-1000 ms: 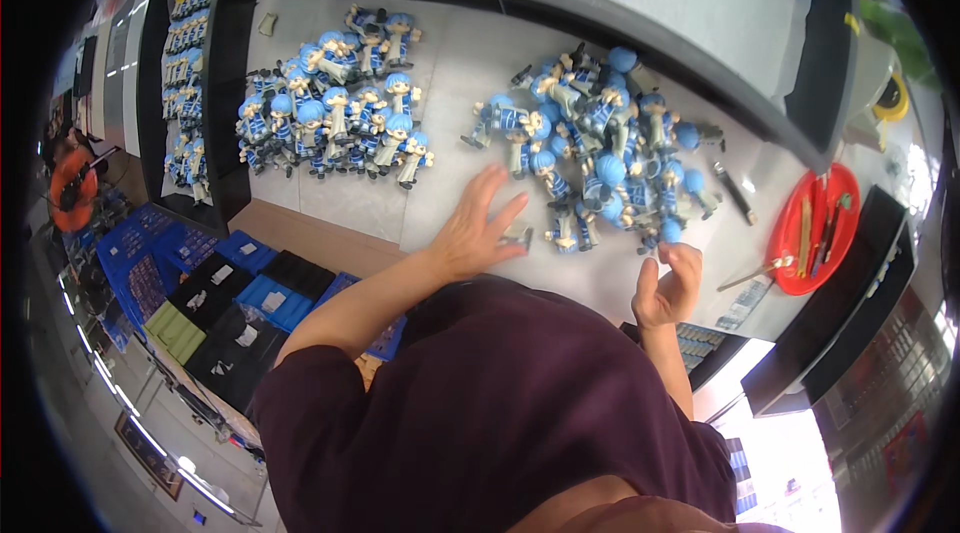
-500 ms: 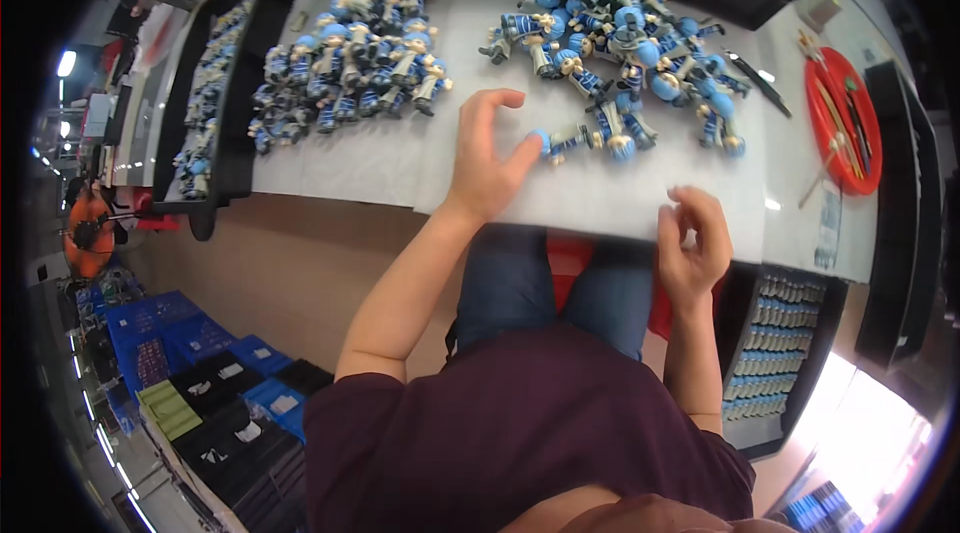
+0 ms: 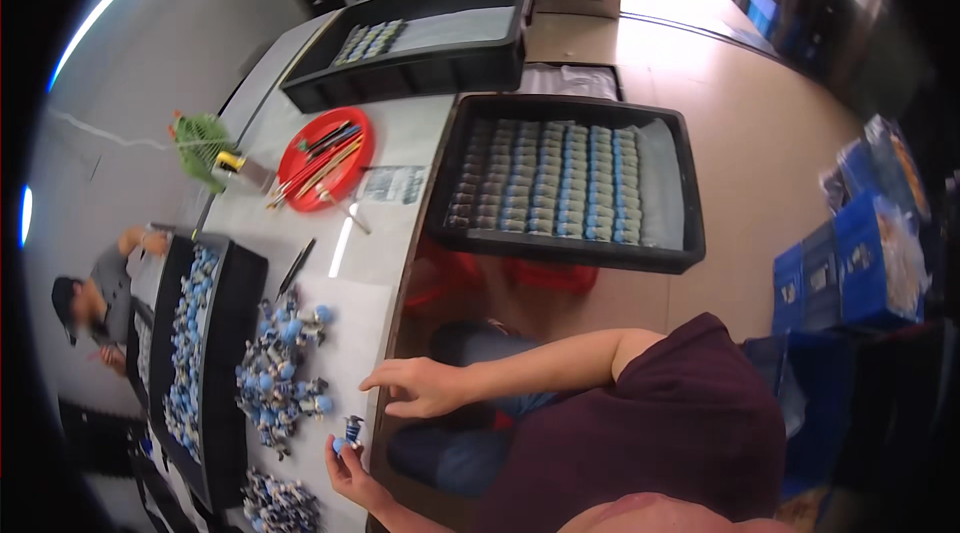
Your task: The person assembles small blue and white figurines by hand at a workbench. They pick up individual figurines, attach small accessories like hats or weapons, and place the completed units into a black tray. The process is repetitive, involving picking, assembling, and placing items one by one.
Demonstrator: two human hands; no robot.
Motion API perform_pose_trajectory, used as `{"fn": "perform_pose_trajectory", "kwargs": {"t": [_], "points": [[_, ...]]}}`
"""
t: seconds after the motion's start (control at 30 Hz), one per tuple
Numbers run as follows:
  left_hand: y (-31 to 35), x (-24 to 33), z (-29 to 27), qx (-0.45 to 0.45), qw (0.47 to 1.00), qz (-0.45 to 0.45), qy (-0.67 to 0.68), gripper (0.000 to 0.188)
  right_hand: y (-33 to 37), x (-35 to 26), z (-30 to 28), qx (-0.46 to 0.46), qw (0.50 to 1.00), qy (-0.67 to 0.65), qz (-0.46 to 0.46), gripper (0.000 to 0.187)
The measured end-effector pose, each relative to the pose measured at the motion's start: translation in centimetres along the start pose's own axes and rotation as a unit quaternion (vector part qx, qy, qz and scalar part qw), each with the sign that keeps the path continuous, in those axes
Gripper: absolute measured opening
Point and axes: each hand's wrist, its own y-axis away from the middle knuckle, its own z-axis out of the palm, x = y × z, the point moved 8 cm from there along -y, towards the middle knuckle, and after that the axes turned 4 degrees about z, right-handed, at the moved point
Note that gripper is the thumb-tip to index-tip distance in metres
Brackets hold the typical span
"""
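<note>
Here's the left hand (image 3: 352,481), pinching 1 blue-haired figurine (image 3: 352,430) by its head over the near edge of the counter (image 3: 365,273). The right hand (image 3: 427,389) hovers just beside it, empty, fingers loosely extended. 2 figurine piles (image 3: 270,378) lie past them, a black pen (image 3: 296,268) near the larger, and the red plate (image 3: 291,161) holds slim tools.

The left hand (image 3: 352,478) holds a blue-headed figurine (image 3: 352,432); the right hand (image 3: 425,386) hangs open near it, a figurine pile (image 3: 268,378) beyond both.
</note>
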Motion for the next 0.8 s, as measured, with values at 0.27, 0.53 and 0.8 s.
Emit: {"fn": "perform_pose_trajectory", "kwargs": {"t": [0.27,0.53,0.8], "points": [[-0.6,2.2,3.3,-0.113,0.993,0.002,0.028,0.038,-0.9,2.3,4.3,0.002,0.976,-0.208,0.070,0.030],[-3.4,1.6,2.2,-0.035,0.979,0.017,0.200,0.033,-4.0,3.0,6.4,-0.038,0.940,-0.289,0.176,0.026],[-5.2,0.3,1.7,-0.005,0.976,-0.044,0.213,0.029,-6.0,3.7,6.8,-0.057,0.938,-0.241,0.243,0.026]]}}
